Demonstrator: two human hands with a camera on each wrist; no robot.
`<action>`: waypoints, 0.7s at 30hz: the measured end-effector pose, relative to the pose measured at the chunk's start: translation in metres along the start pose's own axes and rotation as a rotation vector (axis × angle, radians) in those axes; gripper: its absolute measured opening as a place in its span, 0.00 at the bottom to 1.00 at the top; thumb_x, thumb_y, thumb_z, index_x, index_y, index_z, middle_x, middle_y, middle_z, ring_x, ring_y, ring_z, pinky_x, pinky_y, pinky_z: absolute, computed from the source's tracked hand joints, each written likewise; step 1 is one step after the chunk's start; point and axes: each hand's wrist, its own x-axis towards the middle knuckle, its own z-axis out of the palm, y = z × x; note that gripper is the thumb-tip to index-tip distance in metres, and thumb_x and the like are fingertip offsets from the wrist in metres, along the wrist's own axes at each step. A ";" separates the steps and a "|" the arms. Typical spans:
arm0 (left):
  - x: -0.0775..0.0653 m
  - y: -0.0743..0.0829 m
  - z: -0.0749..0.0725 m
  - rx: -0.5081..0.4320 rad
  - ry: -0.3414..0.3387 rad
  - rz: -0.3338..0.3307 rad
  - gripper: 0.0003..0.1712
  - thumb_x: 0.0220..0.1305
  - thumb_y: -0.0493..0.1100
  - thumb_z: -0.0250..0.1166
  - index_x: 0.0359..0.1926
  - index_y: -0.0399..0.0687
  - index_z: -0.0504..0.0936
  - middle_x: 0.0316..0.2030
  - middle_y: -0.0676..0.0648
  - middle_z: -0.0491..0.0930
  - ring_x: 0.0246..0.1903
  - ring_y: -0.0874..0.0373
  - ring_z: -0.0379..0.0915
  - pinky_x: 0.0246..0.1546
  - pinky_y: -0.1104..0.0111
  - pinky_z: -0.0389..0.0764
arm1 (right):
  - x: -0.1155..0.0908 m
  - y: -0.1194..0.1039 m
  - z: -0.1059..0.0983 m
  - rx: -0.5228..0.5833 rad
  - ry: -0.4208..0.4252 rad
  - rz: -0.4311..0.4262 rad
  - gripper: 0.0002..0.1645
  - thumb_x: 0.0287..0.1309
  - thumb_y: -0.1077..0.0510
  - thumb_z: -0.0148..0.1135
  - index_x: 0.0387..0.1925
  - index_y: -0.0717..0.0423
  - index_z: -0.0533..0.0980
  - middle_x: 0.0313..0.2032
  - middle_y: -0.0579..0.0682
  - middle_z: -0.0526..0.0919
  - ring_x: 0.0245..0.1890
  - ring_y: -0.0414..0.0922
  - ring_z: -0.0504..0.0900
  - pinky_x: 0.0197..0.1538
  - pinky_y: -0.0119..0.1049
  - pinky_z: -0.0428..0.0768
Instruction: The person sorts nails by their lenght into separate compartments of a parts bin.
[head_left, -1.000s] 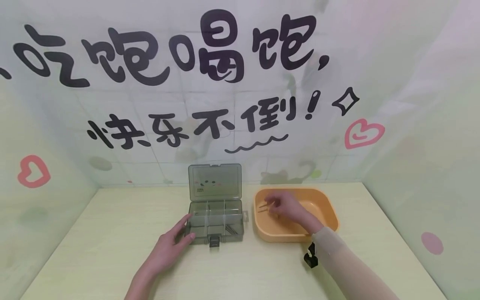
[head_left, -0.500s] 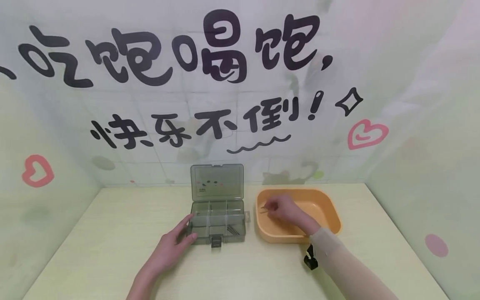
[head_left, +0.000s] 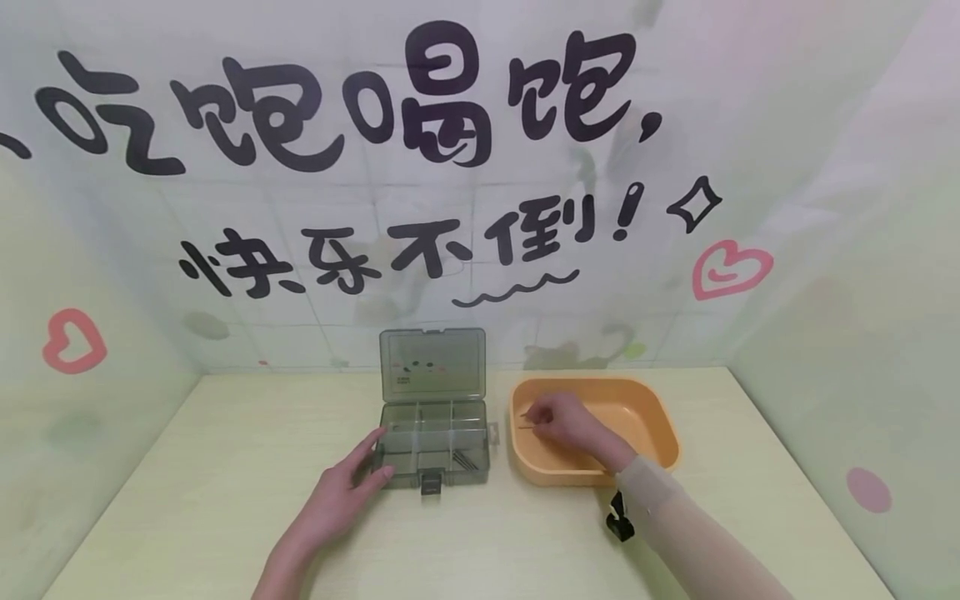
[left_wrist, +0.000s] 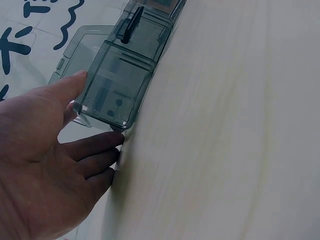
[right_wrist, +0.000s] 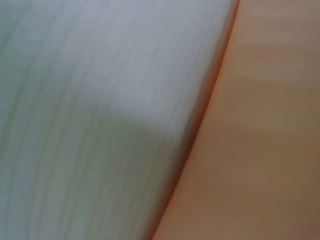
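Observation:
In the head view, a grey see-through compartment box point(head_left: 433, 443) stands with its lid point(head_left: 432, 367) raised. Several thin dark rods point(head_left: 463, 460) lie in its front right compartment. My left hand point(head_left: 342, 498) rests at the box's left end, fingers extended, thumb by the front corner. The left wrist view shows the thumb point(left_wrist: 75, 86) on the box's edge and the other fingers fairly straight beside it. Inside the orange tray point(head_left: 637, 467), my right hand point(head_left: 564, 422) bends its fingers and pinches a thin rod; another thin rod point(head_left: 527, 427) shows by its fingertips.
A pale wooden table point(head_left: 480, 542) bears both containers, the tray just right of the box. Printed walls stand behind and at both sides. A black clip-like device point(head_left: 619, 521) hangs under the right wrist. The right wrist view holds only table and tray wall point(right_wrist: 260, 140).
My right hand has closed its fingers lower over the rods at the tray's left side, and less of them shows. The left hand stays at the box.

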 end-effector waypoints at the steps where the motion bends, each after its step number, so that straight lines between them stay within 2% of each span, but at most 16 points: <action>1: 0.000 0.000 0.000 0.000 0.001 0.000 0.40 0.74 0.56 0.62 0.80 0.54 0.59 0.68 0.26 0.67 0.68 0.28 0.62 0.68 0.36 0.61 | 0.000 -0.001 0.000 0.001 -0.002 0.002 0.07 0.57 0.71 0.69 0.38 0.62 0.86 0.34 0.48 0.87 0.36 0.42 0.81 0.46 0.41 0.84; 8: 0.000 0.000 0.000 -0.003 0.005 -0.002 0.39 0.75 0.55 0.62 0.80 0.55 0.59 0.68 0.27 0.67 0.69 0.29 0.61 0.68 0.37 0.61 | 0.000 -0.003 0.000 -0.018 0.004 0.004 0.07 0.58 0.71 0.68 0.39 0.62 0.87 0.36 0.50 0.89 0.39 0.44 0.84 0.48 0.43 0.85; 14: 0.000 0.000 0.000 -0.004 -0.002 -0.007 0.39 0.75 0.55 0.62 0.80 0.55 0.59 0.68 0.26 0.66 0.69 0.28 0.61 0.68 0.37 0.61 | 0.001 -0.003 0.001 -0.054 0.007 -0.014 0.07 0.59 0.71 0.68 0.38 0.62 0.88 0.35 0.50 0.89 0.38 0.44 0.84 0.47 0.42 0.85; 21: 0.000 0.001 0.000 -0.012 -0.008 -0.015 0.39 0.75 0.55 0.62 0.80 0.56 0.58 0.69 0.26 0.66 0.69 0.29 0.60 0.68 0.37 0.60 | 0.000 -0.004 0.000 -0.088 -0.009 -0.051 0.09 0.61 0.71 0.66 0.41 0.64 0.88 0.40 0.54 0.90 0.41 0.45 0.85 0.48 0.42 0.85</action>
